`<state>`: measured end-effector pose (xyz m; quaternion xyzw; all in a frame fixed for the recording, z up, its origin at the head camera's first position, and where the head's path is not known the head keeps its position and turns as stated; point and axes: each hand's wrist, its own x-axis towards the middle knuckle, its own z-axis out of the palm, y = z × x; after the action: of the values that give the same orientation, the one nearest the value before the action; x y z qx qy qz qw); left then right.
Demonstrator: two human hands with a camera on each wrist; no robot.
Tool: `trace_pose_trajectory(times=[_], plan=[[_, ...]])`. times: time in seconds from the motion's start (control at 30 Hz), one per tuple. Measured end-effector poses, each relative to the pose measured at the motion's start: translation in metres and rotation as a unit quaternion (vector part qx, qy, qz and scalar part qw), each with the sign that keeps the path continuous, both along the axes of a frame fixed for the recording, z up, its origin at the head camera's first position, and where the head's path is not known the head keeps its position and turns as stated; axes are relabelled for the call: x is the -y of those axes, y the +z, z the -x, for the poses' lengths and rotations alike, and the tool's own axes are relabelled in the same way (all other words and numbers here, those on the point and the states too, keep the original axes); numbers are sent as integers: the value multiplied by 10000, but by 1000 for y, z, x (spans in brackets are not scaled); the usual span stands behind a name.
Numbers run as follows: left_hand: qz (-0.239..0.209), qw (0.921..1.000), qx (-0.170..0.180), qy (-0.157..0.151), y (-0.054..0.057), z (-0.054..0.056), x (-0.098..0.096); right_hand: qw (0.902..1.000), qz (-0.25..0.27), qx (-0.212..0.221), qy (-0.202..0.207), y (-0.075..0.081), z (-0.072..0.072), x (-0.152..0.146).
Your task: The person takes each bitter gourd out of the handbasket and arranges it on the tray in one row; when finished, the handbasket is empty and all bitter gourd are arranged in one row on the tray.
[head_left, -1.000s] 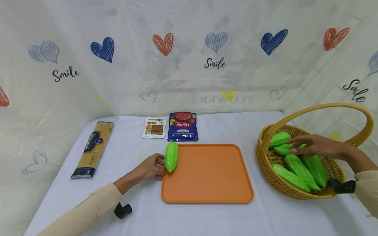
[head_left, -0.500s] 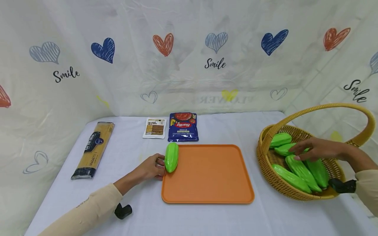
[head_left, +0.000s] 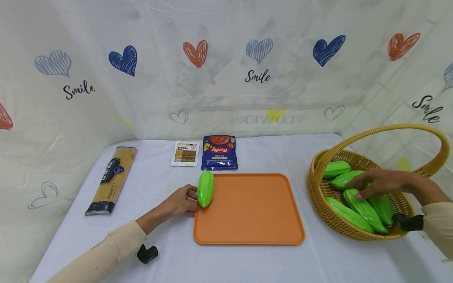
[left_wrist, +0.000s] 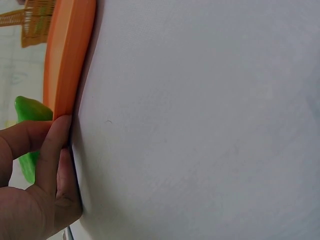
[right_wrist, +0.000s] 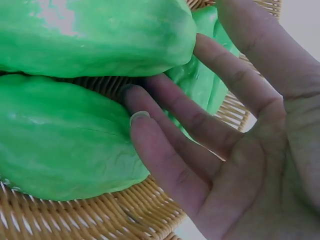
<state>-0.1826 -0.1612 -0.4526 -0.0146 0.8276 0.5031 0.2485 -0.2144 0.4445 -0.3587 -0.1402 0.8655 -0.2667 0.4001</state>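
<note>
In the head view my left hand holds the left rim of an orange tray. The left wrist view shows the fingers pinching the tray's edge. Beside them a glossy, ridged green vegetable lies along the tray's upper left corner. At the right, my right hand reaches into a wicker basket of similar green vegetables. Its fingers are spread and loosely bent among the vegetables in the right wrist view, the tips touching or close to two of them.
A spaghetti pack lies at the left of the white-covered table. Behind the tray are a small white sachet and a blue Barilla sauce pouch. The basket's tall handle arches over the right hand's side.
My right hand has moved slightly down and nearer within the basket, and the vegetables by its fingers have shifted a little. The left hand and tray stay in place.
</note>
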Motion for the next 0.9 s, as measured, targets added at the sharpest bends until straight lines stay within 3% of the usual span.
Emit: trace_pose_trajectory(times=[0.37, 0.9], plan=[[-27, 10000, 5, 57, -1, 0, 0, 9994, -3, 311, -142, -6, 0, 8], [-125, 9999, 52, -46, 1, 1, 3, 9999, 136, -7, 32, -3, 2, 9]])
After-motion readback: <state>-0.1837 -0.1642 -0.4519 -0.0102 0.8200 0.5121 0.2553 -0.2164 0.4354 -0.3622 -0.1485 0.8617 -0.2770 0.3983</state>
